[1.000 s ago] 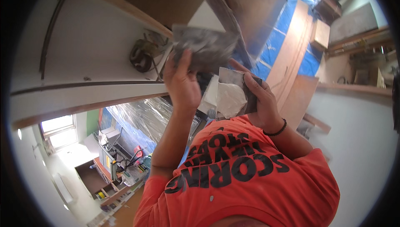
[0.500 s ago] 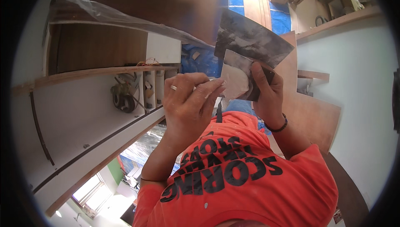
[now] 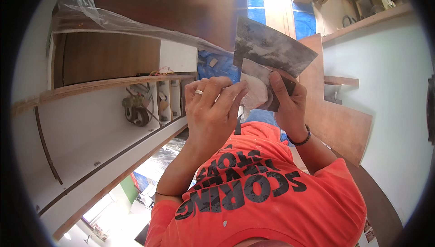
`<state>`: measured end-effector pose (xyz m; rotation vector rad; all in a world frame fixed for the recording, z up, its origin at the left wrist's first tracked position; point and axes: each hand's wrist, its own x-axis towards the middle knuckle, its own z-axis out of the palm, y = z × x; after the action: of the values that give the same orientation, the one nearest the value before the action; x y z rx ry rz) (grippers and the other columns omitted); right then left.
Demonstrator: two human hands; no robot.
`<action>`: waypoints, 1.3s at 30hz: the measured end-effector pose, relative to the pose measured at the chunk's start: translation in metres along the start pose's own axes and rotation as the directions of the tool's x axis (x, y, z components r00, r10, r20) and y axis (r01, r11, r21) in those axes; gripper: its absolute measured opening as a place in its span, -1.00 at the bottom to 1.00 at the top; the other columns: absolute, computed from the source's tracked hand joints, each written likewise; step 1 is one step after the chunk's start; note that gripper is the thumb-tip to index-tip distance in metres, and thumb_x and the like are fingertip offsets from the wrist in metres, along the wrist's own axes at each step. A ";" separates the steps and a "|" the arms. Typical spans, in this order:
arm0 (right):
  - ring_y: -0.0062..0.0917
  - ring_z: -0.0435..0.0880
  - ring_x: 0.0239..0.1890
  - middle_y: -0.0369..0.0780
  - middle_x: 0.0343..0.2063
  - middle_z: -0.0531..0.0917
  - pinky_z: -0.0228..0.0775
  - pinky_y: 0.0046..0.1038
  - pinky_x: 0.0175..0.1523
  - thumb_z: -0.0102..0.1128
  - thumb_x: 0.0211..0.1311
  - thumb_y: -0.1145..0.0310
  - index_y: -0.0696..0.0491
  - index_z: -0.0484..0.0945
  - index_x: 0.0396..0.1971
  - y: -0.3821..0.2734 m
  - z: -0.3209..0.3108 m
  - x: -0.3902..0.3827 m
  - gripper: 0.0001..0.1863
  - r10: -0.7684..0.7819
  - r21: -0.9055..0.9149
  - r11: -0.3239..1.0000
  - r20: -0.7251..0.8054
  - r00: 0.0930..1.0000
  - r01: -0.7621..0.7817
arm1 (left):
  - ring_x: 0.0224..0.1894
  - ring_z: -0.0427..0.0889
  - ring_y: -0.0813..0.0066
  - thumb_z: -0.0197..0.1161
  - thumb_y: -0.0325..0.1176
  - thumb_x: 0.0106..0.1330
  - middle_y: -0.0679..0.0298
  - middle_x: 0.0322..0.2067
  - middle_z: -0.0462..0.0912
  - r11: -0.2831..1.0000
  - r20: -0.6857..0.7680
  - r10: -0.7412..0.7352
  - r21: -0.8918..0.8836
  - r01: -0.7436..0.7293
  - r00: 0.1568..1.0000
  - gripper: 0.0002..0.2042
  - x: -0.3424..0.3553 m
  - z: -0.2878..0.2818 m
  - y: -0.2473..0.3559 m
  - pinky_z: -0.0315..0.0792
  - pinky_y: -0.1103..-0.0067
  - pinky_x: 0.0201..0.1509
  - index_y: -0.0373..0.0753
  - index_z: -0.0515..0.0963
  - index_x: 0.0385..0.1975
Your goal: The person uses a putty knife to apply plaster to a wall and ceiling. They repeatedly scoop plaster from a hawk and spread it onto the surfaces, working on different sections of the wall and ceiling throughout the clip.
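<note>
Beyond the red shirt (image 3: 253,192), the right hand (image 3: 292,102) has its grip closed on a smeared grey plate (image 3: 272,45), long axis slanting upper left to lower right, and a smaller paste-covered plate (image 3: 253,88). The left hand (image 3: 213,106) pinches beside the paste; contents unclear.

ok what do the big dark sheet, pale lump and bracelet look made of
Big dark sheet: perhaps metal or stiff plastic, dull; it looks thin, flat and grey-smeared.
Pale lump: probably putty or plaster paste, matte, softly rounded.
Bracelet: dark round beads; wood, stone or plastic, too small to tell.
</note>
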<state>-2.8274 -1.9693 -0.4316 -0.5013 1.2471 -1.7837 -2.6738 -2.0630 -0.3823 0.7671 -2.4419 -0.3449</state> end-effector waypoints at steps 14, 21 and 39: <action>-0.70 0.65 -0.21 -0.23 -0.20 0.73 0.59 -0.58 -0.15 0.15 0.53 0.30 0.28 0.62 0.03 0.000 0.002 0.002 -0.66 0.007 -0.023 1.000 0.031 0.999 -0.006 | -0.23 0.58 0.40 0.47 -0.46 0.13 0.33 -0.27 0.61 0.999 0.002 -0.043 -0.016 0.043 0.999 -0.80 0.001 -0.003 0.001 0.26 0.43 -0.02 -0.16 0.67 -0.24; -0.70 0.65 -0.18 -0.23 -0.19 0.73 0.58 -0.58 -0.12 0.15 0.53 0.30 0.28 0.63 0.01 -0.002 -0.004 0.007 -0.67 -0.010 0.005 1.000 0.022 1.000 0.009 | -0.21 0.58 0.39 0.46 -0.46 0.14 0.33 -0.25 0.60 1.000 0.048 -0.009 0.010 0.008 0.999 -0.81 0.006 0.003 0.004 0.26 0.41 0.00 -0.15 0.66 -0.25; -0.62 0.67 -0.07 -0.25 -0.09 0.70 0.52 -0.54 0.02 0.20 0.49 0.25 0.20 0.62 0.01 -0.028 -0.062 0.029 -0.68 -0.050 0.095 0.993 -0.195 0.980 0.070 | 0.03 0.60 0.15 0.24 -0.57 0.30 0.17 -0.04 0.64 0.993 0.265 -0.103 0.084 0.083 0.959 -0.82 0.014 0.061 -0.044 0.34 0.28 0.17 -0.20 0.67 -0.15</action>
<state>-2.9004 -1.9566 -0.4363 -0.3176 1.2751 -1.9729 -2.6989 -2.1024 -0.4433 0.9208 -2.6896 -0.4237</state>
